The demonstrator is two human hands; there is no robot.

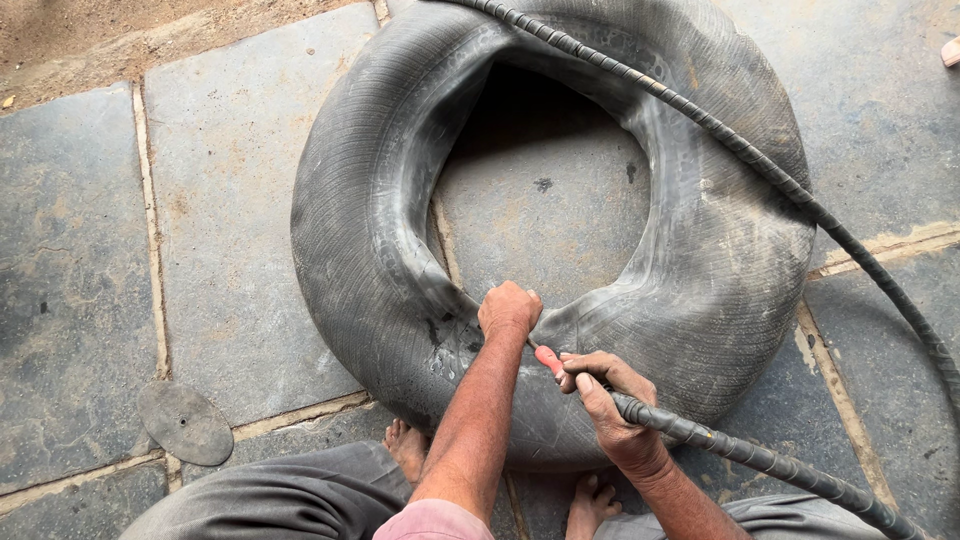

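Note:
A large grey rubber inner tube (370, 250) lies on the stone floor in front of me, partly inflated and creased. My left hand (509, 310) is closed in a fist on the tube's inner rim, near its valve. My right hand (604, 392) grips the end of a black spiral-wrapped air hose (760, 458), whose red nozzle tip (548, 358) points at the spot under my left hand. The hose loops round to the right and back across the top of the tube (700, 115).
A flat round rubber patch (184, 422) lies on the grey stone slabs (70, 300) at lower left. My bare feet (408, 447) sit against the tube's near edge. Sandy ground (90, 40) borders the slabs at the upper left.

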